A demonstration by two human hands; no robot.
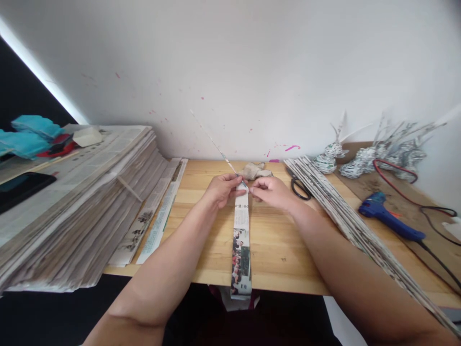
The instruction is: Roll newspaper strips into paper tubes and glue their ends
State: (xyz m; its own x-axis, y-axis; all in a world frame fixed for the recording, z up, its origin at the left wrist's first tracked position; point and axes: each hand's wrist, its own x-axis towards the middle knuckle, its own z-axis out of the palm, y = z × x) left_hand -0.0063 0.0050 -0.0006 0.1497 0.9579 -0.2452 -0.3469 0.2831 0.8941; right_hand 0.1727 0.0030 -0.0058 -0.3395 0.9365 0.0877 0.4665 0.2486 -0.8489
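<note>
A long newspaper strip runs from my two hands down over the table's front edge, with a printed photo on its lower part. At its top end the paper is rolled round a thin stick, which slants up and left towards the wall. My left hand pinches the rolled end from the left, thumb and forefinger on the paper. On the other side, the fingers of my right hand are closed on the strip's right corner. Behind my hands lies a crumpled beige cloth.
A tall stack of newspaper fills the left side, with cut strips beside it. To the right lie rolled paper sticks, black-handled scissors and a blue glue gun with its cord. Woven paper pieces stand behind.
</note>
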